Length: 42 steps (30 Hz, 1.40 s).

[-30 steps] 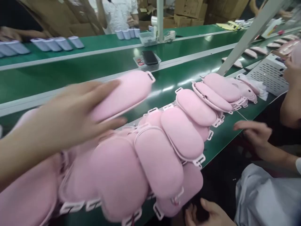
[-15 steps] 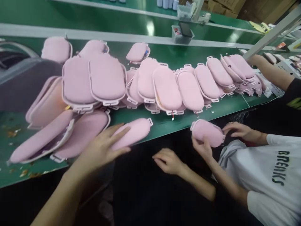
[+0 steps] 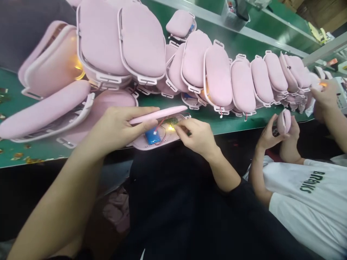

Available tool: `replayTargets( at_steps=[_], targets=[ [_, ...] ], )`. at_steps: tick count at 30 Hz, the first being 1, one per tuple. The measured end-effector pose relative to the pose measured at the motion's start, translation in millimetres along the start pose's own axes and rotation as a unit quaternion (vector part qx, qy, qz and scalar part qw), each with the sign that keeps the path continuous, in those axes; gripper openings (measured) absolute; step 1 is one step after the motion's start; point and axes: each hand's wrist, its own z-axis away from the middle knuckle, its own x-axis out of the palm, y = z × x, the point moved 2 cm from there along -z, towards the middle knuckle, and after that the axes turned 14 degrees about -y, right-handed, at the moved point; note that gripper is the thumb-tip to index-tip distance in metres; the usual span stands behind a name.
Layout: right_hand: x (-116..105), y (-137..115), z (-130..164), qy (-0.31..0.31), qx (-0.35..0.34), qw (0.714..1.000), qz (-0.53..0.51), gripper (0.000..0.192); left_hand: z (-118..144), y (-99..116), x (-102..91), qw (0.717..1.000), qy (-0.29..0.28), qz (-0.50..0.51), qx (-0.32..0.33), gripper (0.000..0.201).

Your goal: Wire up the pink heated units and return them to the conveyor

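My left hand (image 3: 126, 124) grips the raised upper half, a pink shell cover (image 3: 159, 114), between thumb and fingers. Below it lies the lower pink shell (image 3: 148, 145) at the table's front edge, opened up. Inside the lower shell are a blue battery pack (image 3: 153, 136), thin red and dark wires, and a small green circuit board (image 3: 171, 122) with a yellow light glowing by it. My right hand (image 3: 196, 137) reaches in from the right, its thumb and forefinger pinched at the board's edge; the fingertips partly cover what they hold.
Pink shells (image 3: 145, 43) lie in a long overlapping row on the green table (image 3: 217, 124). A glowing opened shell (image 3: 51, 68) leans at left. On the right, a co-worker's hands (image 3: 268, 135) hold a pink shell; another person's hand (image 3: 326, 95) reaches in. A clear bin (image 3: 234, 16) stands behind.
The pink shell in my left hand was closed and is now opened, its inside showing. My right hand has moved from above my lap up to the circuit board. The view has shifted.
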Motion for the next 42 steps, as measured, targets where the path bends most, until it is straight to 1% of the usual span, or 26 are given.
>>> replayTargets(
  at_steps=[3,5,7,9,12,14,16,20,22,26,30,32,34,37,39,42],
  targets=[
    [-13.3,4.2,4.6,0.052,0.067,0.995,-0.057,0.029,0.4,-0.9,-0.9,1.000,0.007,0.003,0.013,0.068],
    [-20.3,8.5,6.0,0.069,0.087,0.987,-0.113,0.028,0.3,-2.2,-1.0,1.000,0.007,0.005,0.009,0.067],
    [-22.9,12.6,4.2,0.054,0.085,0.979,-0.177,0.029,-0.3,-3.1,-0.7,1.000,0.005,0.005,0.003,0.067],
    [-22.7,16.0,-0.2,0.034,0.077,0.975,-0.207,0.027,-1.3,-3.2,-0.4,1.000,0.008,0.001,0.003,0.068],
    [-20.9,19.6,-7.9,-0.006,0.057,0.982,-0.179,0.018,-2.3,-3.2,0.1,1.000,0.017,-0.011,0.008,0.066],
    [-19.4,20.1,-11.4,-0.040,0.026,0.988,-0.146,0.018,-2.0,-3.7,0.0,1.000,0.022,-0.016,0.012,0.065],
    [-17.1,19.1,-13.4,-0.060,-0.002,0.992,-0.109,0.019,-1.2,-4.1,-0.6,0.999,0.025,-0.016,0.017,0.064],
    [-8.8,15.1,-16.7,-0.052,-0.040,0.998,-0.015,0.020,0.9,-4.1,-1.5,0.999,0.030,-0.020,0.020,0.063],
    [-3.1,14.3,-19.0,-0.046,-0.043,0.998,0.008,0.022,1.7,-4.1,-1.1,0.999,0.036,-0.023,0.020,0.063],
    [8.6,16.9,-23.2,-0.043,-0.022,0.999,-0.010,0.021,2.3,-4.7,0.4,0.998,0.045,-0.024,0.024,0.065],
    [17.7,21.3,-26.6,-0.025,0.016,0.997,-0.078,0.017,1.7,-5.0,-0.8,0.998,0.049,-0.031,0.028,0.067],
    [19.3,22.1,-28.7,-0.027,0.024,0.994,-0.103,0.016,1.1,-4.7,-2.3,0.998,0.049,-0.036,0.027,0.065],
    [17.6,21.9,-31.2,-0.037,0.024,0.995,-0.090,0.015,0.4,-4.1,-3.5,0.998,0.045,-0.035,0.031,0.063],
    [10.9,22.1,-35.3,-0.075,0.018,0.996,-0.041,0.017,-0.6,-4.1,-3.7,0.998,0.046,-0.033,0.037,0.062],
    [6.9,23.9,-37.7,-0.104,-0.005,0.994,-0.016,0.020,-1.2,-4.7,-2.2,0.998,0.045,-0.026,0.037,0.060],
    [5.5,30.2,-39.9,-0.135,-0.059,0.989,0.023,0.026,-0.8,-5.4,2.1,0.998,0.044,-0.003,0.040,0.059]
  ],
)
